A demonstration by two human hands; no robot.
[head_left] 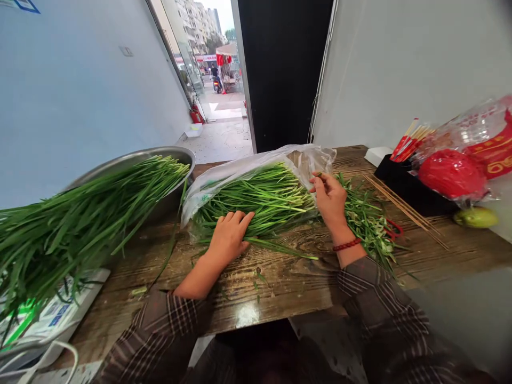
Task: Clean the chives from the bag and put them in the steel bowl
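A bundle of garlic chives [264, 194] lies in an opened clear plastic bag [236, 168] on the wooden table, pale stem ends to the right. My left hand [230, 232] rests on the near side of the chives, palm down, its fingers stretched out. Above the stem ends, at the bag's right edge, my right hand [330, 197] has thumb and fingers pinched together. A small dark green bit shows at its fingertips, too small to make out. To the right of that hand is a heap of loose trimmings [366, 224].
At left, a metal basin [182, 154] holds more long chives [80, 224], which hang over a white device [86, 290] with cables. At right are wooden skewers [404, 208], red-handled scissors [394, 229], a black box [416, 186] of chopsticks, a red package [452, 173] and a green fruit [476, 217].
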